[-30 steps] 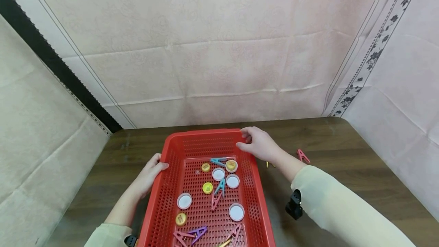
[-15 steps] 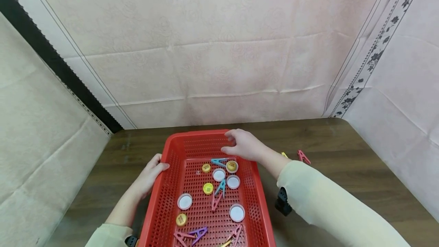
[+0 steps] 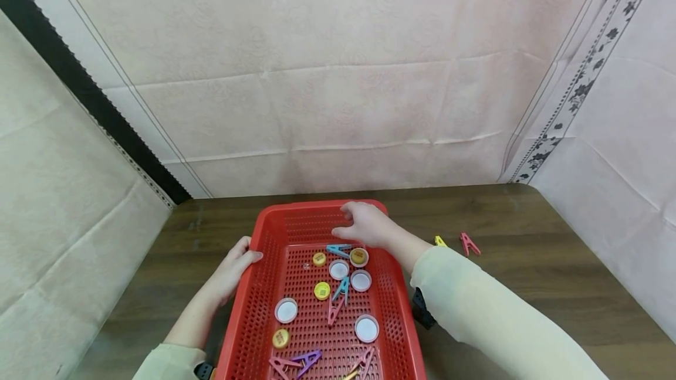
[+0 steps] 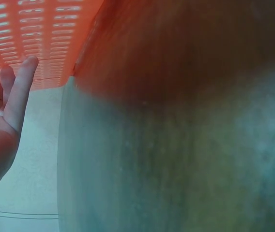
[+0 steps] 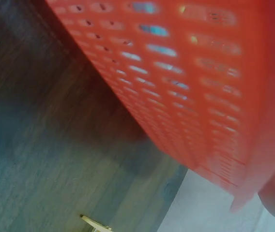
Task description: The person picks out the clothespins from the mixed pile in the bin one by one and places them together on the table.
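Observation:
A red perforated plastic basket (image 3: 311, 209) is in the middle of the head view. My left hand (image 3: 232, 271) grips its left rim, thumb over the edge; in the left wrist view the fingers (image 4: 19, 94) lie along the outer wall. My right hand (image 3: 369, 228) is over the far right corner, thumb and fingers apart, with nothing seen between them. Inside lie several white round caps (image 3: 286, 310), yellow discs (image 3: 321, 290), blue clothespins (image 3: 342, 289), pink clothespins (image 3: 335, 309) and a purple clothespin (image 3: 308, 360).
On the wooden table (image 3: 507, 263), right of the basket, lie a pink clothespin (image 3: 469, 243) and a yellow clothespin (image 3: 439, 241), partly behind the right sleeve. Pale patterned cloth (image 3: 338, 116) hangs behind the table and at both sides.
My right hand has moved left from the basket's right rim to over its inside, uncovering more of the yellow clothespin on the table. The left hand keeps its grip on the rim.

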`<control>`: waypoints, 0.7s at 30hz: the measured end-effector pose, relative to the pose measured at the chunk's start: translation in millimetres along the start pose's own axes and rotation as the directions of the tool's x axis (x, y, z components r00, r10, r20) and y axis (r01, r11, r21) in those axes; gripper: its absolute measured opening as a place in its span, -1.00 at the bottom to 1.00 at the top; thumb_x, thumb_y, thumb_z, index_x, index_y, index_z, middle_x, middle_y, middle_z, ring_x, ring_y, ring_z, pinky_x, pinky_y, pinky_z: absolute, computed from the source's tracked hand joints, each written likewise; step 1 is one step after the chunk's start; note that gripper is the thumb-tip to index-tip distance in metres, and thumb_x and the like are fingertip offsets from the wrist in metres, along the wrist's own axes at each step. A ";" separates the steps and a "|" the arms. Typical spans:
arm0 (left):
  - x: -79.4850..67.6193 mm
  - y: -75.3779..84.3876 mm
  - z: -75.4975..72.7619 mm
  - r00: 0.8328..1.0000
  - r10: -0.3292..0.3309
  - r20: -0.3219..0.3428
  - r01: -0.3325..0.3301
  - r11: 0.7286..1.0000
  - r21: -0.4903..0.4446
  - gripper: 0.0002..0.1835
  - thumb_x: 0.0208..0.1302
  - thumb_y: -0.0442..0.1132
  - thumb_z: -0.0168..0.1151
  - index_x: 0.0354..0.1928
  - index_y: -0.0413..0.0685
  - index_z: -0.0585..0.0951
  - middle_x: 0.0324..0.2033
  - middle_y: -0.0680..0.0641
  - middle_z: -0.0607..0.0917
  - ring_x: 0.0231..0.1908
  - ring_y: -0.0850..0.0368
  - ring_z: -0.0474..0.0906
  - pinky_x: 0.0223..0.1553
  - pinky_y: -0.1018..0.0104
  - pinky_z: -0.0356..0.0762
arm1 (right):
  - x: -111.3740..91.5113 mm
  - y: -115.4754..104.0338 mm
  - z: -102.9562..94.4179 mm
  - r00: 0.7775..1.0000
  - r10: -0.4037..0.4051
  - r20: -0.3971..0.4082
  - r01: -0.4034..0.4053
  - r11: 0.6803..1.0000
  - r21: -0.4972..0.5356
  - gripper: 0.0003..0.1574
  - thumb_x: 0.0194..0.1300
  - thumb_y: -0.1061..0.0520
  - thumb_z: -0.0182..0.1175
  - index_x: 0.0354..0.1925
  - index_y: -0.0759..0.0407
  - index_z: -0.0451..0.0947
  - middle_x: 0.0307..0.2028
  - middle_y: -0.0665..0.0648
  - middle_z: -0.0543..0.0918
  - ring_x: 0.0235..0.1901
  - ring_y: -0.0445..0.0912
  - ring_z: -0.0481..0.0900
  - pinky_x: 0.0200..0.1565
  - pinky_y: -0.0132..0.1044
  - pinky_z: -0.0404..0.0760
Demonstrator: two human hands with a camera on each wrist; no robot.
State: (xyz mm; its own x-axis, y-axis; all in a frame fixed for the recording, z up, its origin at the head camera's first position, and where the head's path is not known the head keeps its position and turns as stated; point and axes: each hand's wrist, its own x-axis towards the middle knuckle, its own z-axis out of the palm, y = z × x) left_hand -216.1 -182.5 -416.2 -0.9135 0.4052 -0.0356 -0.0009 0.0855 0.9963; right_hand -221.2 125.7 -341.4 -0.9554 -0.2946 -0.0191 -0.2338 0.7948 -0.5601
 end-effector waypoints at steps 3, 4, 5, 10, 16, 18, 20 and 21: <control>0.0 0.1 -0.2 1.000 0.003 0.007 -0.003 1.000 -0.002 -0.78 0.37 -0.30 -0.09 -0.10 -0.30 0.19 -0.28 -0.37 0.51 -0.39 -0.17 0.65 -0.40 -0.07 0.65 | 2.4 2.9 4.4 1.000 0.018 0.022 -0.017 0.999 -0.028 -0.21 0.17 -0.11 0.27 0.23 0.27 0.33 0.01 0.18 0.56 0.01 -0.01 0.52 0.04 -0.10 0.55; 0.0 0.0 -0.1 1.000 0.003 0.010 -0.003 1.000 -0.002 -0.78 0.37 -0.30 -0.09 -0.10 -0.30 0.18 -0.29 -0.37 0.51 -0.39 -0.17 0.65 -0.40 -0.07 0.65 | 3.1 3.8 6.1 0.999 0.020 0.034 -0.019 0.999 -0.039 -0.20 0.16 -0.12 0.28 0.23 0.28 0.32 0.02 0.19 0.56 0.01 -0.01 0.52 0.04 -0.10 0.55; 0.2 0.0 -0.1 1.000 0.003 0.011 -0.003 1.000 0.000 -0.78 0.37 -0.30 -0.09 -0.10 -0.31 0.18 -0.29 -0.36 0.51 -0.39 -0.17 0.65 -0.40 -0.07 0.65 | 3.8 4.5 7.6 0.999 0.021 0.048 -0.018 0.999 -0.051 -0.18 0.15 -0.13 0.29 0.24 0.28 0.31 0.02 0.19 0.56 0.01 -0.01 0.53 0.03 -0.11 0.55; 1.4 -0.2 0.2 1.000 -0.005 -0.006 0.005 1.000 0.003 -0.77 0.33 -0.32 -0.08 -0.10 -0.32 0.18 -0.32 -0.32 0.52 -0.41 -0.12 0.65 -0.42 -0.04 0.66 | 6.8 2.9 15.8 0.992 -0.003 0.123 0.018 0.993 -0.117 -0.14 0.15 -0.15 0.29 0.26 0.27 0.29 0.10 0.21 0.50 0.10 0.02 0.45 0.09 -0.11 0.50; 1.8 0.2 0.8 1.000 -0.004 -0.014 0.005 1.000 0.011 -0.77 0.33 -0.32 -0.08 -0.10 -0.33 0.19 -0.32 -0.34 0.52 -0.41 -0.16 0.64 -0.43 -0.04 0.66 | 9.9 -0.6 25.1 0.984 0.004 0.176 0.026 0.985 -0.169 -0.16 0.15 -0.13 0.29 0.25 0.26 0.31 0.14 0.20 0.47 0.14 0.03 0.41 0.15 -0.11 0.45; 1.6 0.2 0.5 1.000 -0.003 -0.012 0.004 1.000 0.014 -0.77 0.33 -0.32 -0.08 -0.11 -0.33 0.19 -0.31 -0.35 0.52 -0.41 -0.18 0.64 -0.43 -0.05 0.66 | 11.2 0.1 27.4 0.982 0.014 0.187 0.021 0.983 -0.184 -0.17 0.15 -0.14 0.29 0.25 0.25 0.31 0.14 0.20 0.46 0.14 0.02 0.41 0.14 -0.12 0.46; 1.8 -0.1 -0.1 1.000 -0.003 -0.011 0.003 1.000 0.015 -0.78 0.34 -0.32 -0.08 -0.11 -0.33 0.19 -0.31 -0.36 0.52 -0.40 -0.19 0.64 -0.42 -0.05 0.66 | 12.8 1.4 28.8 0.980 0.024 0.198 0.016 0.980 -0.200 -0.17 0.15 -0.13 0.29 0.25 0.25 0.31 0.14 0.20 0.46 0.13 0.02 0.42 0.14 -0.13 0.46; 1.9 -0.2 -0.4 1.000 -0.004 -0.012 0.004 1.000 0.014 -0.78 0.34 -0.32 -0.08 -0.11 -0.33 0.19 -0.31 -0.36 0.52 -0.40 -0.19 0.64 -0.42 -0.05 0.65 | 13.5 1.7 29.3 0.979 0.025 0.204 0.018 0.978 -0.206 -0.18 0.15 -0.13 0.29 0.25 0.25 0.31 0.14 0.20 0.46 0.13 0.02 0.42 0.13 -0.13 0.47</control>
State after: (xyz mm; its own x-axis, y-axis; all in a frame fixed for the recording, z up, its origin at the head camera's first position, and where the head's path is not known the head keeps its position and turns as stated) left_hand -218.0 -182.2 -416.5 -0.9182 0.3942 -0.0385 0.0013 0.1001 0.9950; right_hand -229.2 107.6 -366.9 -0.9042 -0.3766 -0.2016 -0.2830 0.8817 -0.3775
